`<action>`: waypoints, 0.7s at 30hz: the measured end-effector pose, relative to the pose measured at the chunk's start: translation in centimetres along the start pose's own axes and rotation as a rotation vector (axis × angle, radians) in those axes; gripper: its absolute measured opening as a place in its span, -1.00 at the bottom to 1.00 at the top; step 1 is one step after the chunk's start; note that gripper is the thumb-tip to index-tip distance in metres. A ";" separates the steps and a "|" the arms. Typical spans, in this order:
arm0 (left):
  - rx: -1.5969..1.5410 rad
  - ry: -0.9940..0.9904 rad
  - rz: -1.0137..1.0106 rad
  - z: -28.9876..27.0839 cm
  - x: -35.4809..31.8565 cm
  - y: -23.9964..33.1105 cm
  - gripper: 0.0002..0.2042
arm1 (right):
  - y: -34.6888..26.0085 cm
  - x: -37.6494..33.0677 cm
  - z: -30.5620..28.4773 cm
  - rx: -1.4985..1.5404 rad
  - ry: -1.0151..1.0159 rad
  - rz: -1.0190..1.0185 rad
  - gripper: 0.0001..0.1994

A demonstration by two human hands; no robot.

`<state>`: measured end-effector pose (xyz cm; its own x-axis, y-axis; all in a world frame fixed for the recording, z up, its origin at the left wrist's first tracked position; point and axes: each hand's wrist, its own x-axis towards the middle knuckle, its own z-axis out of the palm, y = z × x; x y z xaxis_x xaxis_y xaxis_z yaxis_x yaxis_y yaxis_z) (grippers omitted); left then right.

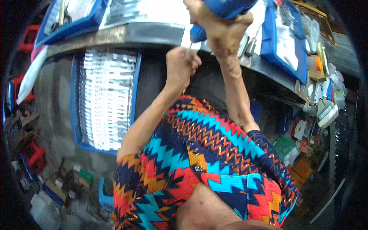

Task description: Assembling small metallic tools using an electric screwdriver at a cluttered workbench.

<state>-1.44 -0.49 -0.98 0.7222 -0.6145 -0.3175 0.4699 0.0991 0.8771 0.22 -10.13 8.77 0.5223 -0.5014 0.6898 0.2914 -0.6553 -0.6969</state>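
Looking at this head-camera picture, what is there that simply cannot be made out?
- Blue power tool in the right hand, head view: its upper part is cut off by the top edge.
- Small piece in the left hand: hidden by the closed fingers.
- Silvery parts in the blue tray: washed out by glare.
- Clutter at right: too small, bent.

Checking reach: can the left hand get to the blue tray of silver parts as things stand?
Probably yes. The left hand is pinching something small under the blue tool held by the right hand; the tray lies to its left, with nothing visible between.
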 end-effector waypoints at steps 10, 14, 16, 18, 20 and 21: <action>-0.071 -0.064 -0.127 -0.1 0.3 0.7 -0.80 | -2.1 1.4 -3.1 0.327 0.022 0.303 -0.88; -0.088 -0.063 -0.187 -0.1 0.6 1.1 -0.76 | -1.2 0.7 -2.9 0.302 0.067 0.340 -0.88; -0.094 -0.090 -0.172 -0.3 0.6 1.1 -0.75 | -1.0 0.7 -3.0 0.304 0.031 0.336 -0.89; -0.104 -0.106 -0.194 -0.9 0.2 1.2 -0.76 | -1.6 0.7 -2.9 0.283 0.009 0.373 -0.89; -0.115 -0.122 -0.209 -1.3 -0.3 2.1 -0.77 | -1.3 0.7 -2.6 0.273 -0.021 0.332 -0.90; -0.162 -0.141 -0.227 -1.6 -1.0 2.7 -0.77 | -1.6 0.7 -2.7 0.249 -0.050 0.384 -0.88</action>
<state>-0.08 1.64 1.08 0.5170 -0.7367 -0.4359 0.6945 0.0633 0.7167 -2.03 -10.98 10.90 0.6665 -0.6495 0.3659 0.2497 -0.2680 -0.9305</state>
